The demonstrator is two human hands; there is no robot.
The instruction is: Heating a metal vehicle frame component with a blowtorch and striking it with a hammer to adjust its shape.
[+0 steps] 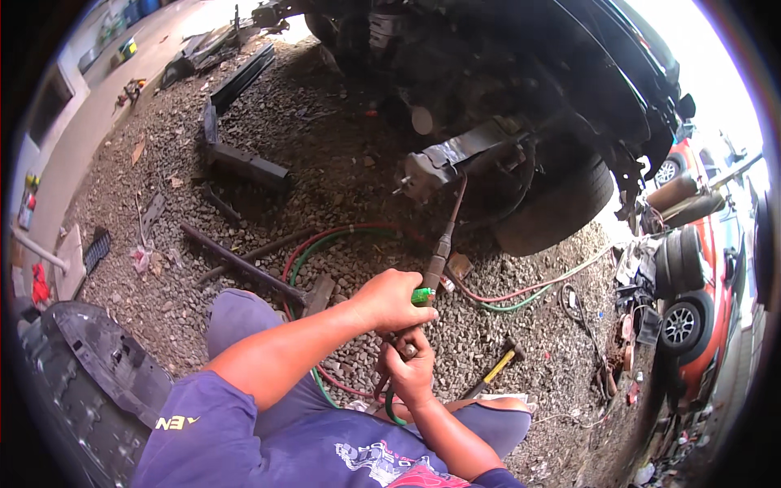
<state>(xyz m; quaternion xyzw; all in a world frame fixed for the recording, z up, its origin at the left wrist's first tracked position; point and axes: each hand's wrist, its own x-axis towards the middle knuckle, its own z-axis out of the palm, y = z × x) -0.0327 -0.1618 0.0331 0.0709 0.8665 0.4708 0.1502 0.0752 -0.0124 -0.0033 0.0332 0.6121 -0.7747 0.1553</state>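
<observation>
My left hand (394,299) is closed, with a small green lighter (422,295) showing between its fingers. Just below it, my right hand (412,374) wraps round the lower part of a gas cutting torch (443,244), beside its valve knob. Whether the left fingers also grip the torch is hidden. The torch's long tip points up and away, close under the torn end of a metal frame rail (431,172) that juts from a dark, stripped vehicle (504,65). No flame shows. A green hose (394,411) curves below my right hand.
Red and green hoses (521,298) snake over the gravel. A sledgehammer (317,294) lies left of my hands, a yellow-handled hammer (496,370) to the right. Bent metal pieces (248,165) lie farther left, a dark panel (89,366) at lower left. A tyre (561,211) stands under the vehicle.
</observation>
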